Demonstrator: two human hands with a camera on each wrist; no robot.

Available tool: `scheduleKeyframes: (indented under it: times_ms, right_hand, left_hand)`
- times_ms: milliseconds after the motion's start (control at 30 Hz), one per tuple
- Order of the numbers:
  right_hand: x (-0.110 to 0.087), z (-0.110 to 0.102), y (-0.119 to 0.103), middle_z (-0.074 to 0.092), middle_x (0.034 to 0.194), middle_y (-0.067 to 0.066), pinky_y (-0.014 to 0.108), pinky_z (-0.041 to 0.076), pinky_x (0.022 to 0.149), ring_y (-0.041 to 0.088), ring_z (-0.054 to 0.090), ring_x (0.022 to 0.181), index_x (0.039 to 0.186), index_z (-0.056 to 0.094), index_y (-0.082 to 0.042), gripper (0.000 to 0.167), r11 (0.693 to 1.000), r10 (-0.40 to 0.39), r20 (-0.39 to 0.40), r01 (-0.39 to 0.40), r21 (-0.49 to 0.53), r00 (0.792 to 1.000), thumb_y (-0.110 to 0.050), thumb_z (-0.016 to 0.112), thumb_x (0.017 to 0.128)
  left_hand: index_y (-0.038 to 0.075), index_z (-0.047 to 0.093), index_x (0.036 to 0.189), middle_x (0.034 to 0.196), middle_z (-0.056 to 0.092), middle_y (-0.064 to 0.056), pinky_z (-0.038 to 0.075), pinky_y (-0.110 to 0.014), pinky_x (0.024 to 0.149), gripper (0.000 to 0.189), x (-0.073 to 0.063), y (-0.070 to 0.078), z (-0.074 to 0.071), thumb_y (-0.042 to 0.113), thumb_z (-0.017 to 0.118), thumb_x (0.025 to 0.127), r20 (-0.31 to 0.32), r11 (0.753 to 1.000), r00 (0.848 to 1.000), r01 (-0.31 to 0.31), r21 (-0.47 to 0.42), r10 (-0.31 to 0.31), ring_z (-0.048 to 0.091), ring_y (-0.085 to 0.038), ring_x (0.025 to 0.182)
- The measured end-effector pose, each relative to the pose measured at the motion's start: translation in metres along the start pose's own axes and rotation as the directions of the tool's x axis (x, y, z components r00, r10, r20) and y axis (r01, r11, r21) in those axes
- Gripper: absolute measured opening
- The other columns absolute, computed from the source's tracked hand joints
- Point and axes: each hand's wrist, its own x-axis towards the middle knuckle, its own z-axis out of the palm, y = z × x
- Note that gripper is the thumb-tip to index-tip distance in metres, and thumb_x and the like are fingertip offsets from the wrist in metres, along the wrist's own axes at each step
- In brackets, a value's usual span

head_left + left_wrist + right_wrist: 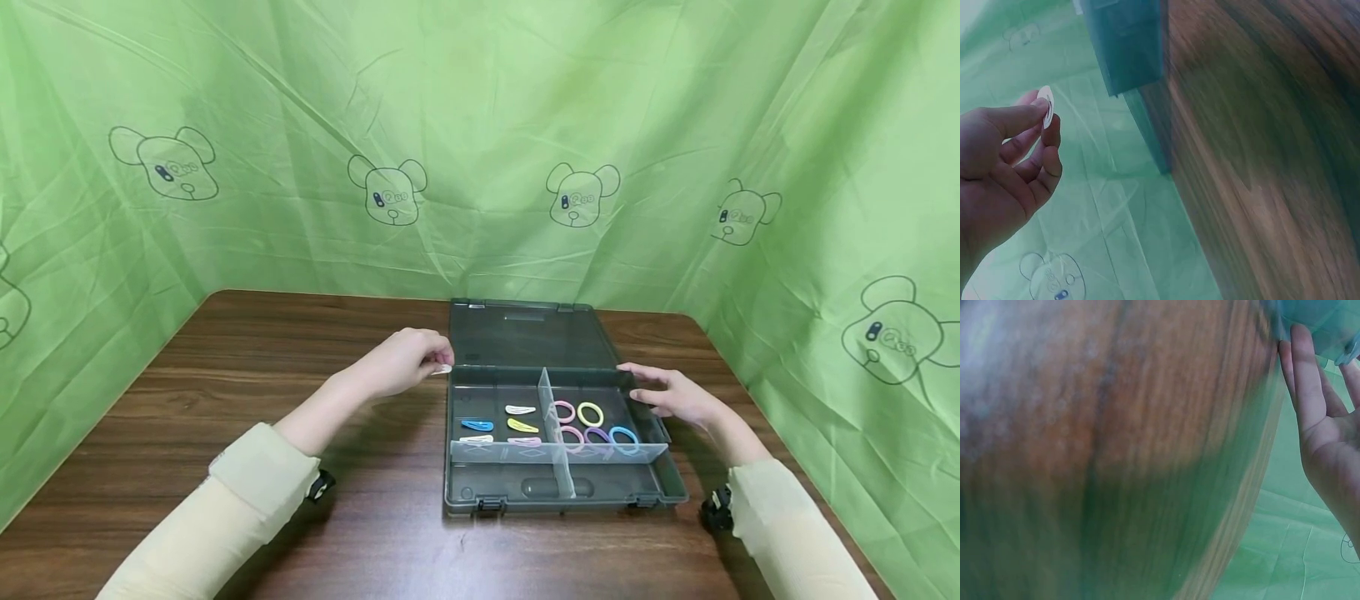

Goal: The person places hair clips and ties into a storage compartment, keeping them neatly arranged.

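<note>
My left hand (408, 360) pinches a white snap hair clip (1047, 106) between thumb and fingers, just left of a dark translucent plastic box (480, 505). With fingers mostly straight, my right hand (678, 396) touches the box's right side near its back corner. Inside the back left compartment lie several hair clips, among them a blue clip (477, 425), a yellow clip (522, 426) and a pink clip (524, 441). Several hair ties lie in the back right compartment, including a yellow hair tie (590, 403) and a blue one.
The box's lid (532, 337) is folded back flat behind it. Clear dividers (510, 452) split the inside into compartments. The box stands on a wooden table (360, 508). A green curtain (480, 125) printed with bear heads hangs around the back and sides.
</note>
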Motion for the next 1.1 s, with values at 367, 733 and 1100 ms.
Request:
scheduleKeyframes:
  times_ms: [367,733,1100]
  right_hand:
    - [0.0,0.0,-0.001,0.032,0.143,0.024,0.03,0.053,0.067,0.013,0.059,0.077,0.142,0.042,-0.019,0.054,1.0,0.0,0.002,0.0,-0.01,1.0,-0.02,0.061,0.092]
    - [0.001,-0.001,0.0,0.034,0.141,0.023,0.027,0.05,0.06,0.009,0.054,0.066,0.141,0.043,-0.019,0.054,1.0,0.0,0.0,0.0,-0.015,1.0,-0.02,0.062,0.091]
    - [0.0,0.0,0.0,0.032,0.144,0.023,0.032,0.053,0.072,0.015,0.061,0.088,0.142,0.042,-0.019,0.054,1.0,0.006,-0.005,-0.006,-0.02,1.0,-0.021,0.062,0.091]
  left_hand:
    - [0.014,0.066,0.087,0.085,0.064,0.007,0.05,-0.024,0.073,0.004,0.021,0.01,0.017,0.01,0.068,0.086,0.024,0.994,0.994,-0.103,-0.03,0.104,0.059,-0.007,0.079]
    - [0.013,0.066,0.086,0.081,0.062,0.008,0.048,-0.021,0.071,0.001,0.039,0.009,0.048,0.012,0.067,0.087,0.102,0.991,0.987,-0.117,-0.062,0.123,0.056,-0.005,0.075]
    - [0.017,0.065,0.085,0.079,0.061,0.01,0.046,-0.02,0.072,0.008,0.045,0.004,0.07,0.01,0.068,0.085,0.244,0.986,0.955,-0.164,-0.035,0.168,0.055,-0.003,0.075]
